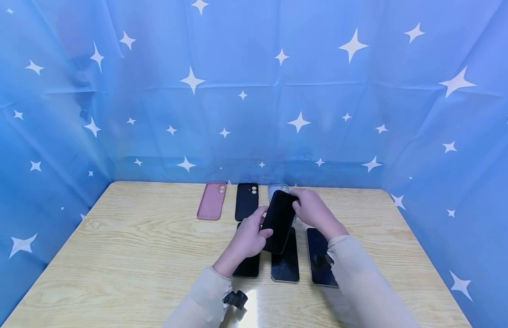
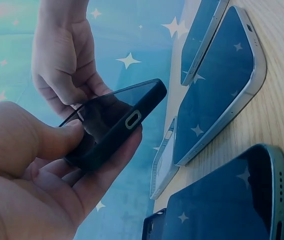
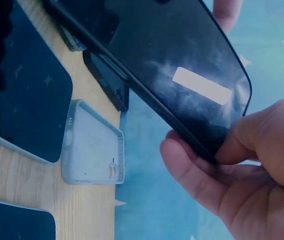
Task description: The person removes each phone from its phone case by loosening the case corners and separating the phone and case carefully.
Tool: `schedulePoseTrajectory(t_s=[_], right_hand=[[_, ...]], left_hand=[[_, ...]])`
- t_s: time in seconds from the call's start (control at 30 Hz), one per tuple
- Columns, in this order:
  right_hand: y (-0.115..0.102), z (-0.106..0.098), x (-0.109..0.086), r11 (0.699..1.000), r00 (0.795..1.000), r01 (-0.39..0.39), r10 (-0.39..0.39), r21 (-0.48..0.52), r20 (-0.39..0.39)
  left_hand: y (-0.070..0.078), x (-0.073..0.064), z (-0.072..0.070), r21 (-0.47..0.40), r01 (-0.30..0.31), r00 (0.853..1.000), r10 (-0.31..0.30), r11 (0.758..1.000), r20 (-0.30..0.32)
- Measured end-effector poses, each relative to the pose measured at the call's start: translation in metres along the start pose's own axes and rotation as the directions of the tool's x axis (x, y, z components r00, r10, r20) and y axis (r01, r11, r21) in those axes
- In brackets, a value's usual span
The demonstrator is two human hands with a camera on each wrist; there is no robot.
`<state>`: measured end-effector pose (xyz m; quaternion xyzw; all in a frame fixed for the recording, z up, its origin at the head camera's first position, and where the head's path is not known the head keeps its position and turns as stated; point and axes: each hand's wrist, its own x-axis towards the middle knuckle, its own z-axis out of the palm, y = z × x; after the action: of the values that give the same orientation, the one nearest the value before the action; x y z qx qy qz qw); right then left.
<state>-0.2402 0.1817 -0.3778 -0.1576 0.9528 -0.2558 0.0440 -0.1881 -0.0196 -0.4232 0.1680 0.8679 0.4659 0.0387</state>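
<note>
Both hands hold up a smartphone (image 1: 279, 221) in a black case, tilted above the table. In the left wrist view, the port cutout shows in the case's (image 2: 149, 102) short edge. My left hand (image 1: 247, 234) grips the lower end, thumb over the screen and fingers behind. At the upper corner, my right hand (image 1: 313, 207) pinches the phone between thumb and fingers, as the right wrist view shows. Beneath lie three more smartphones with dark screens: one at left (image 1: 248, 266) partly hidden by the left hand, one in the middle (image 1: 285, 264), one at right (image 1: 319, 250) partly under the right sleeve.
Along the back of the wooden table (image 1: 155, 237) lie a pink phone case (image 1: 212, 202), a black phone case (image 1: 247, 205) and a light blue phone case (image 3: 94, 150), the last partly behind the held phone. A blue star-patterned curtain (image 1: 254, 114) rises behind the table and at both sides.
</note>
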Motion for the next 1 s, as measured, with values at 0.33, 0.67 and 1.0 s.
schedulePoseTrajectory(t_s=[0.33, 0.67, 1.0], right_hand=[[0.01, -0.006, 0.001, 0.978, 0.998, -0.011, -0.002, 0.207, 0.064], [0.018, -0.012, -0.001, 0.955, 0.983, 0.065, -0.111, 0.289, 0.145], [0.023, -0.015, -0.005, 0.936, 0.966, 0.102, -0.173, 0.336, 0.19]], left_hand=[[-0.002, 0.001, -0.001, 0.027, 0.016, 1.0, -0.016, 1.0, 0.002], [-0.007, 0.002, -0.008, 0.017, 0.023, 0.999, -0.024, 1.0, 0.025], [-0.008, 0.003, -0.016, 0.007, 0.019, 0.998, -0.019, 1.0, 0.065]])
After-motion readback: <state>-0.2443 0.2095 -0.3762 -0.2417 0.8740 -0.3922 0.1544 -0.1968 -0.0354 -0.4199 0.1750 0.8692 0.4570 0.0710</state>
